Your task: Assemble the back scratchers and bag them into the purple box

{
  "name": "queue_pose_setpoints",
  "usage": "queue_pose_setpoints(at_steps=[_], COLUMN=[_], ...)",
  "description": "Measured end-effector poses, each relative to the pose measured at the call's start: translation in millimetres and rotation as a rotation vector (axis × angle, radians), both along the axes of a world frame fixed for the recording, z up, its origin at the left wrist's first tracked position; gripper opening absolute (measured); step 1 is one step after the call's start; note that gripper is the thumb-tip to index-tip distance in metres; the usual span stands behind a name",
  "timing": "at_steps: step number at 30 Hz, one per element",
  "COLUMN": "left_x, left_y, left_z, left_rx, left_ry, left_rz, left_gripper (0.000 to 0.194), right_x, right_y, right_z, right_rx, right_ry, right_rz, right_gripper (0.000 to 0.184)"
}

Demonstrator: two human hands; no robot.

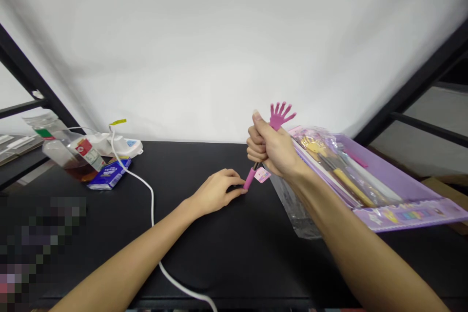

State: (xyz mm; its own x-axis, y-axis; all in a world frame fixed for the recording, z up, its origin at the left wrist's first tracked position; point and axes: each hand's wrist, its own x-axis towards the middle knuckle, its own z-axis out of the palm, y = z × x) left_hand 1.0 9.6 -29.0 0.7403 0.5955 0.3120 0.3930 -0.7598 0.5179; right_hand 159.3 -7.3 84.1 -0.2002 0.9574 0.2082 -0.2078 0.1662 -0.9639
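A pink back scratcher [281, 118] with a hand-shaped head is held at a slant over the black tabletop. My right hand [268, 145] is wrapped round its upper shaft, thumb pointing up, just below the head. Lower down, the fingertips of my left hand [221, 190] pinch the end of its pink handle [250, 179]. A small pink tag [262, 175] hangs beside the handle. Under my right forearm lies a clear plastic bag [296, 209], partly hidden.
On the right, a purple display box [387, 168] holds several wrapped back scratchers [345, 175]. At the left stand a bottle with brown liquid [73, 151], a blue packet [109, 174] and a white power strip [129, 147]. A white cable [152, 200] crosses the black table [219, 258].
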Motion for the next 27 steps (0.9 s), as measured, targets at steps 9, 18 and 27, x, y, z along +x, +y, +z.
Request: queue_pose_setpoints(at_steps=[9,18,27], left_x=[3,3,-1], left_y=[1,-3,1], left_z=[0.9,3.2,-0.9], left_rx=[0.020,0.059,0.047], left_ry=[0.026,0.069,0.033], left_rz=[0.006,0.026,0.036], left_gripper=[0.024,0.024,0.028], right_x=[-1,17,34], right_y=[6,1,-10], right_z=[-26.4,-32.6,-13.7], right_rx=[-0.045,-0.072,0.113], right_ry=[0.034,0.113,0.333], right_rz=[0.028,0.009,-0.292], right_gripper=[0.067,0.067,0.056])
